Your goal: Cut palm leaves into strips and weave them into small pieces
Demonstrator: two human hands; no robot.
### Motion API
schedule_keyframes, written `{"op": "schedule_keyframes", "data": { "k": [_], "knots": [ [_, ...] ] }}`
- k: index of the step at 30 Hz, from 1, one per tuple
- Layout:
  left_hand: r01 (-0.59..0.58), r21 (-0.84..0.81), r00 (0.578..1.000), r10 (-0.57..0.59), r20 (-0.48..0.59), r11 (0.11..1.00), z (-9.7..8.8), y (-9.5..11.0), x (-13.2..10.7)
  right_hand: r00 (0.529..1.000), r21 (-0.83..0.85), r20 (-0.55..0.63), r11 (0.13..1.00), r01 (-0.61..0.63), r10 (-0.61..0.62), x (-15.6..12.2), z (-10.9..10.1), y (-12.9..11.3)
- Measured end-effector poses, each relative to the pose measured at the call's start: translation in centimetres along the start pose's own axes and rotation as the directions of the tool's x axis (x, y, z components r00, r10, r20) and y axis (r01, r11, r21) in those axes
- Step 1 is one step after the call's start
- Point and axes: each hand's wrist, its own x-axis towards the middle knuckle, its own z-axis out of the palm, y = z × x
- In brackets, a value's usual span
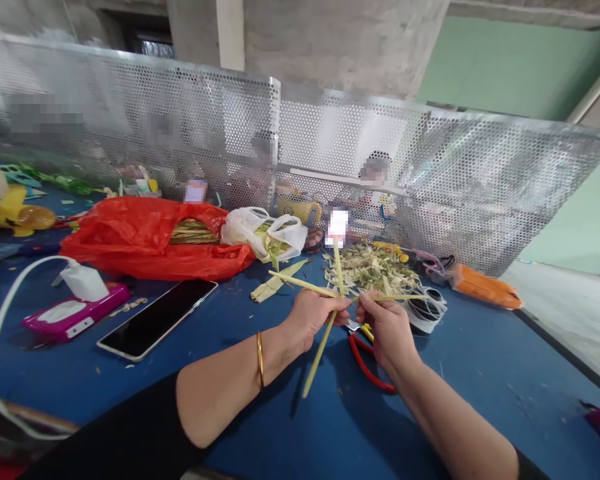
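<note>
Head view, centre of the frame: the left hand (311, 317) is closed on crossed pale leaf strips (319, 352), with thumb and fingers pinching them where they meet. The right hand (387, 328), fingers curled, pinches a thin strip end just beside it. Both hands hover above the blue table (480, 360). Red-handled cutters (364, 365) lie on the table under the right hand. Just behind sits a heap of leaf trimmings (375, 267). Toward the upper left, a white plastic bag (240, 230) holds more strips, and beside it an open red plastic bag (125, 243) holds a greenish bundle of them.
</note>
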Motion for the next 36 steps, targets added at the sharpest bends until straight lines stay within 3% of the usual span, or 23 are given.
{"op": "schedule_keyframes", "data": {
  "k": [10, 16, 19, 21, 23, 24, 26, 28, 32, 36],
  "knots": [
    [0.024, 0.031, 0.998, -0.025, 0.054, 0.999, -0.2, 0.1, 0.0, 0.999, -0.054, 0.043, 0.999, 0.005, -0.003, 0.5, -0.5, -0.4],
    [0.108, -0.008, 0.99, -0.107, 0.096, 0.994, -0.4, 0.6, 0.1, 0.997, -0.068, 0.082, 0.998, 0.0, 0.005, 1.0, -0.9, -0.9],
    [0.086, 0.003, 0.993, -0.086, 0.075, 0.996, -0.5, 0.4, 0.2, 0.997, -0.088, 0.071, 0.996, -0.031, 0.037, 0.9, -0.8, -0.5],
    [0.054, 0.034, 0.997, -0.055, 0.056, 0.998, -0.5, 0.3, 0.2, 0.994, -0.194, 0.081, 0.979, -0.061, 0.078, 0.5, -0.7, -0.5],
    [0.022, 0.065, 0.999, -0.025, 0.038, 0.998, -0.4, 0.2, 0.1, 0.997, -0.362, 0.08, 0.932, 0.022, 0.007, -0.1, -0.6, -0.8],
    [0.013, 0.078, 0.999, -0.015, 0.031, 0.997, -0.3, 0.3, 0.0, 0.992, -0.45, 0.078, 0.885, 0.122, -0.097, -0.4, -0.6, -1.0],
    [-0.003, 0.103, 1.0, 0.001, 0.024, 0.995, -0.1, 0.3, -0.1, 0.926, -0.578, 0.085, 0.739, 0.346, -0.367, -0.9, -0.7, -1.6],
    [-0.018, 0.121, 1.0, 0.017, 0.008, 0.992, 0.0, 0.4, -0.2, 0.848, -0.599, 0.069, 0.658, 0.456, -0.525, -1.0, -0.8, -1.9],
    [-0.05, 0.137, 0.998, 0.055, -0.032, 0.989, 0.0, 0.2, -0.1, 0.85, -0.419, -0.017, 0.776, 0.472, -0.526, -0.1, -1.0, -1.6],
    [-0.094, 0.213, 0.995, 0.089, 0.033, 0.973, -0.1, -0.1, -0.1, 0.911, -0.52, 0.109, 0.758, 0.392, -0.397, 0.6, -1.1, -1.2]
  ]
}}
